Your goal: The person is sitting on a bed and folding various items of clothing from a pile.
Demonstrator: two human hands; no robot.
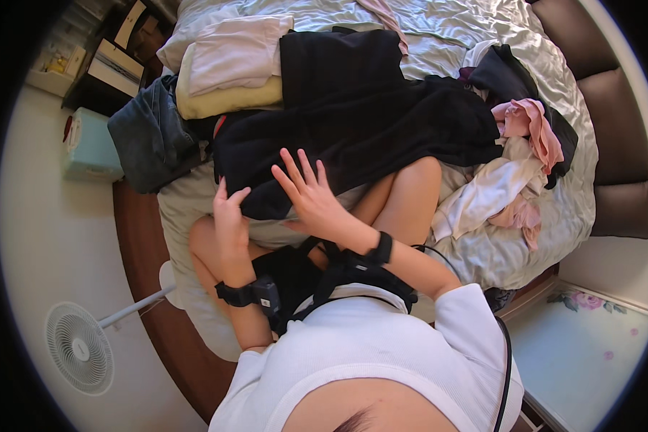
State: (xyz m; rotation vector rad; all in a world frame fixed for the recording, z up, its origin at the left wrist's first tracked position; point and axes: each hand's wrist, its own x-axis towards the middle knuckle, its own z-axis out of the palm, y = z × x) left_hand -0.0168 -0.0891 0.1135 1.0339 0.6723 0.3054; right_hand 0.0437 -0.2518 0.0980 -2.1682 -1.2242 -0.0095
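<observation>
A long black garment [353, 133] lies spread across the bed in front of my crossed legs, its near edge by my knees. My right hand [313, 201] is over its near left part, fingers spread wide; whether the palm presses on the cloth I cannot tell. At the garment's left corner is my left hand [230, 216], thumb and fingers apart, beside the cloth edge. A small red and white patch shows near the garment's left end. Both wrists carry black straps with small devices.
Behind the garment are a folded black piece [338, 68], folded white cloth [230, 54] on a pale yellow one [230, 99], and dark jeans [151, 137] at the bed's left edge. Rumpled pink [529, 129] and white clothes [486, 194] lie right. A fan [79, 348] stands left.
</observation>
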